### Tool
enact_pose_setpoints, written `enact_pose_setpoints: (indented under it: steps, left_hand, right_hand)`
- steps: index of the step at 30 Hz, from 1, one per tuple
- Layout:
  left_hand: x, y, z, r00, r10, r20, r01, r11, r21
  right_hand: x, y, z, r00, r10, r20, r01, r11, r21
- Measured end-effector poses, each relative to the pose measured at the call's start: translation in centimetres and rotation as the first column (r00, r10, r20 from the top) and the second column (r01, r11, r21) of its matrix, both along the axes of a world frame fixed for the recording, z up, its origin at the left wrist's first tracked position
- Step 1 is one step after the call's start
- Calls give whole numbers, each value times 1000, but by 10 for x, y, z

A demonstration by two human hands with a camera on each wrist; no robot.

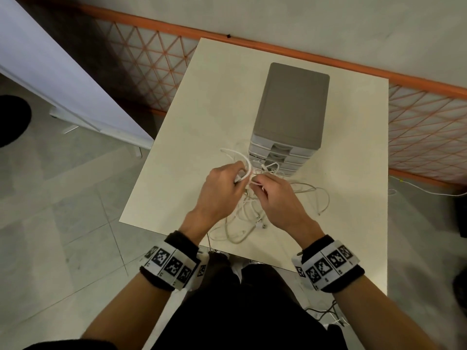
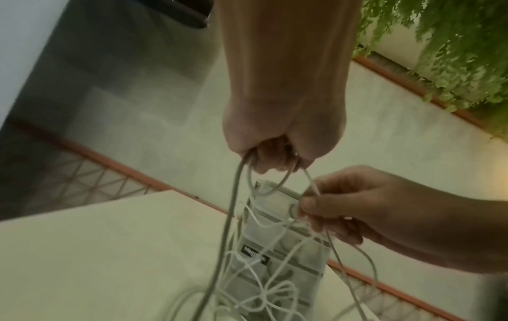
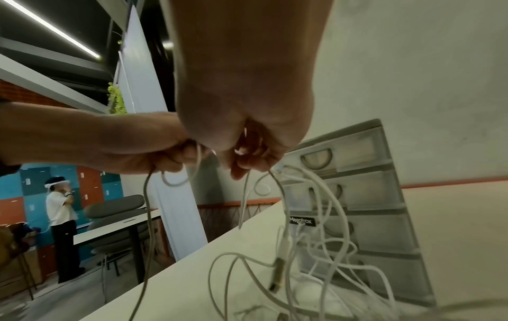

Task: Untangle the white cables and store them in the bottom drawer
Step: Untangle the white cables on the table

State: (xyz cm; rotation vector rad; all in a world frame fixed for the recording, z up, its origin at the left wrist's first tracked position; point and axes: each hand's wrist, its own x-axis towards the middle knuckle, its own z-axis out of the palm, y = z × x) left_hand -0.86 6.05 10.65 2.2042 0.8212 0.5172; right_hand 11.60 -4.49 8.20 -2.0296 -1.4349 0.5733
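Left hand (image 1: 221, 184): fingers curled round strands of the white cables (image 1: 249, 215), grip tight; a loop arcs up out of the fist.
Right hand (image 1: 274, 195): fingertips pinch a strand of the cables, grip narrow, just beside the left grip, the two nearly touching.
Cables: one tangled bunch, lifted at the top by both grips; the rest hangs below them and spreads on the bench (image 1: 177, 152) toward the person and out past the right grip. A plug end (image 1: 261, 226) lies on the bench below the grips, another (image 3: 277, 275) dangles in the right wrist view.
Drawer unit (image 1: 290, 109): grey, stacked drawers, upright on the bench just beyond the grips; all drawers pushed in, bottom drawer (image 3: 384, 280) included. Cables hang in front of its lower drawers.
Wrist bands (image 1: 171, 266): black with square markers, one on each wrist.
Background, right wrist view: a second person (image 3: 62, 219) standing by another table.
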Motion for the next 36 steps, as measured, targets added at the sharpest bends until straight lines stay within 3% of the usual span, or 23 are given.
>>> enact_pose_setpoints:
  steps: [4, 7, 8, 10, 12, 14, 17, 20, 24, 29, 33, 36]
  left_hand:
    - [-22, 18, 33, 958, 165, 234, -152, 986, -71]
    - [-36, 31, 50, 933, 231, 275, -207, 972, -114]
    - [-39, 34, 49, 953, 204, 225, -188, 978, -90]
    - [-41, 34, 40, 995, 100, -27, -100, 995, 4]
    - [-38, 25, 32, 960, 33, -279, -24, 999, 37]
    - [-28, 9, 26, 940, -62, -335, 67, 998, 3]
    - [-4, -17, 18, 950, -107, -292, 98, 994, -45]
    - [14, -31, 9, 964, -52, -261, 10, 987, -159]
    - [12, -26, 13, 999, 12, 50, 7, 934, -357]
    - [-10, -6, 49, 930, 157, 333, -18, 922, -386]
    - [-31, -5, 69, 906, 198, 374, -46, 925, -377]
    - [-39, -4, 59, 955, 186, 231, -99, 934, -343]
  right_hand:
    - [15, -10, -21, 1000, -20, -21, 18, 997, -76]
    - [28, -18, -36, 998, -55, -31, 49, 985, -163]
    - [31, -19, -36, 998, -56, -27, 51, 983, -177]
    - [33, -16, -32, 999, -38, -13, 35, 981, -190]
    - [30, -10, -23, 1000, -4, 27, 10, 977, -215]
    - [26, -5, -15, 996, 1, 90, 19, 975, -223]
    - [20, 0, -7, 978, 23, 209, 21, 979, -205]
    - [20, 4, -2, 954, 68, 291, -2, 975, -223]
    - [24, 3, -6, 984, 66, 167, -63, 998, -23]
    - [37, 2, -23, 994, -93, 53, 87, 990, 109]
    - [56, 2, -42, 982, -185, 45, 184, 983, 29]
    - [67, 5, -38, 972, -220, 80, 225, 973, -57]
